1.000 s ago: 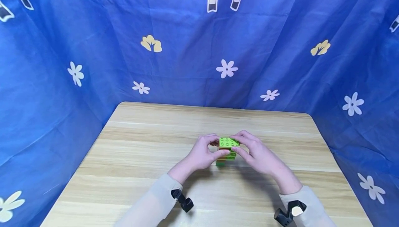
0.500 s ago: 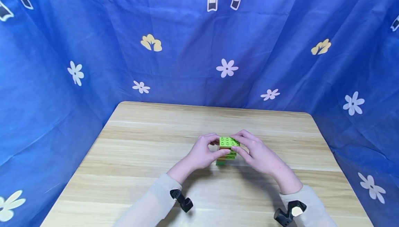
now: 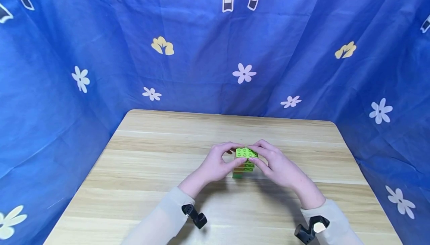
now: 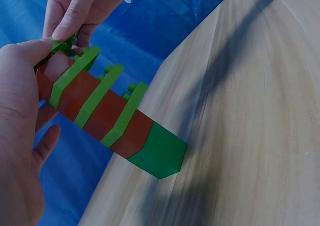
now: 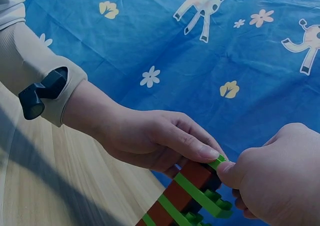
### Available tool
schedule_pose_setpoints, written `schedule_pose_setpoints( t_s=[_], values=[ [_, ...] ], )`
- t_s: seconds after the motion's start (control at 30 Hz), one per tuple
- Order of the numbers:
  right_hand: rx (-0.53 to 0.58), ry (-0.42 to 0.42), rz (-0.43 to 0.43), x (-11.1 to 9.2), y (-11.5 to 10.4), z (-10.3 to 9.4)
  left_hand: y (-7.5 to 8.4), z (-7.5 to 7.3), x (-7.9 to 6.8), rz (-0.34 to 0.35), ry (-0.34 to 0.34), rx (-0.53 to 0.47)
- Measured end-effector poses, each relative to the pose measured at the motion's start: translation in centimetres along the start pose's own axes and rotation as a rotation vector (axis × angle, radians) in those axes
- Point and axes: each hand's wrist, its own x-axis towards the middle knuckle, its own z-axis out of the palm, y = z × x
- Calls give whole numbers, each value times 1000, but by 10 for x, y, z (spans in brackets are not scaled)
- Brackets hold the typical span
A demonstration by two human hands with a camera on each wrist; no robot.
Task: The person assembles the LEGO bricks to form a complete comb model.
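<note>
A tower of toy building bricks stands upright on the table, with reddish-brown bricks and light green plates in turn over a dark green brick. The light green plates jut out to one side. At its top lies a studded light green plate. My left hand pinches this top plate, thumb on the near edge and fingers along the far edge. From the other side, my right hand pinches the right end of the same plate. Fingers hide part of the plate's edges in both wrist views.
The wooden table runs back to a blue patterned curtain that hangs behind it and at both sides. A black wrist camera sits on my left sleeve, and another black camera on my right sleeve.
My left hand has slid up slightly from the tower's side; its thumb is now at the top plate's near edge and its fingers reach across the far edge. The right hand keeps its place.
</note>
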Motion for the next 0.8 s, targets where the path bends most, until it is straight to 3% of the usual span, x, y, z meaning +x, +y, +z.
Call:
schedule_pose_setpoints(
  t_s=[0.1, 0.5, 0.8],
  values=[
    [11, 1, -3, 0, 0, 0, 0, -1, 1, -12, -6, -11],
    [86, 17, 23, -2, 4, 4, 11, -6, 6, -184, -60, -53],
    [101, 45, 19, -2, 5, 6, 13, -6, 6, -229, -55, -81]
  ],
)
